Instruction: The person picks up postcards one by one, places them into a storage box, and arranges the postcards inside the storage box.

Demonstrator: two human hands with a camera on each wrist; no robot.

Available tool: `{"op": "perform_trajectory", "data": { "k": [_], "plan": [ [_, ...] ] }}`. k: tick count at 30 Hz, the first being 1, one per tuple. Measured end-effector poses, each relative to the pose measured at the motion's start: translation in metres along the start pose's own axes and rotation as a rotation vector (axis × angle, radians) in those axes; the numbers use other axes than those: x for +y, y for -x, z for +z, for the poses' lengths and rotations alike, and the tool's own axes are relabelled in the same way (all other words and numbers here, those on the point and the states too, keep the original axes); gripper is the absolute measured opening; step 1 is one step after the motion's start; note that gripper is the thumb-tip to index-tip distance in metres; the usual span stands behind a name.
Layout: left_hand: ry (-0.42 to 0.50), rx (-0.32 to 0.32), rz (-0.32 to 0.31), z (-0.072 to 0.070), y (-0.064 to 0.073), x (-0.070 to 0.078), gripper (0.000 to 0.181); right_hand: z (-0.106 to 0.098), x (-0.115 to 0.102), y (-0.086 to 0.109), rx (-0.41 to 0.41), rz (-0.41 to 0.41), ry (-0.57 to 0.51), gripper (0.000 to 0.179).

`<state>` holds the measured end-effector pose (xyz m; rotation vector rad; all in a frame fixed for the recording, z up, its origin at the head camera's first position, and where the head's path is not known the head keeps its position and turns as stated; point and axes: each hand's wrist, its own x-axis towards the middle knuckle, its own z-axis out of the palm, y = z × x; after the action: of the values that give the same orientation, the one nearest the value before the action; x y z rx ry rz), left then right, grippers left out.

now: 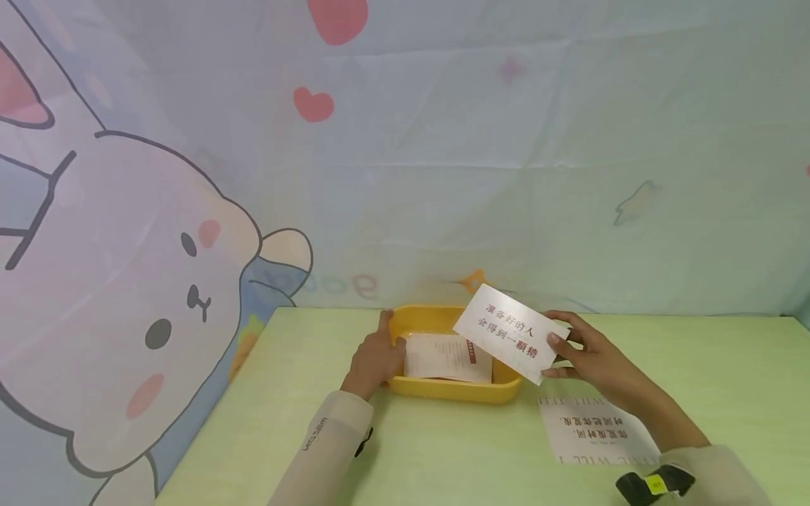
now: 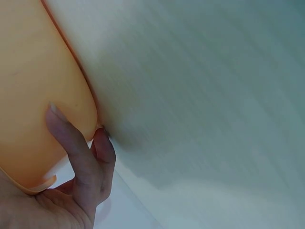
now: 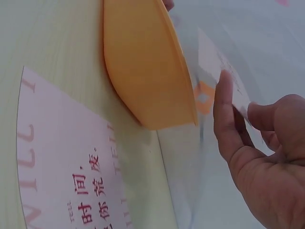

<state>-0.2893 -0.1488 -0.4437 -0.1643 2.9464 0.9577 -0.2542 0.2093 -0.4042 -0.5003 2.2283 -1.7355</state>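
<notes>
A yellow plastic tray (image 1: 455, 391) stands on the table near the wall, with printed cards (image 1: 436, 357) lying inside. My left hand (image 1: 377, 357) grips its left side; in the left wrist view the thumb (image 2: 71, 136) lies against the tray wall (image 2: 43, 81). Above the tray's right end, my right hand (image 1: 598, 358) pinches a white card (image 1: 506, 330) with red characters between thumb and fingers, tilted and facing me. The right wrist view shows this card (image 3: 221, 69) from the side, apart from the tray.
Another printed card (image 1: 591, 432) lies flat on the pale green table (image 1: 443, 457), in front of the tray's right end and partly under my right forearm. Behind the table hangs a backdrop cloth (image 1: 443, 176) with a cartoon animal and hearts.
</notes>
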Motion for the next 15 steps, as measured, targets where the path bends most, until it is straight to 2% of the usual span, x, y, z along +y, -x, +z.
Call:
{"op": "perform_trajectory", "data": {
  "k": [7,15],
  "plan": [
    [0.002,0.003,-0.002,-0.001,-0.001,0.002,0.060,0.009,-0.006,-0.008,-0.039,-0.059,0.036,0.064],
    [-0.009,0.012,-0.005,0.001,0.000,0.002,0.060,0.025,-0.017,-0.023,0.048,0.008,0.113,0.067]
  ]
}}
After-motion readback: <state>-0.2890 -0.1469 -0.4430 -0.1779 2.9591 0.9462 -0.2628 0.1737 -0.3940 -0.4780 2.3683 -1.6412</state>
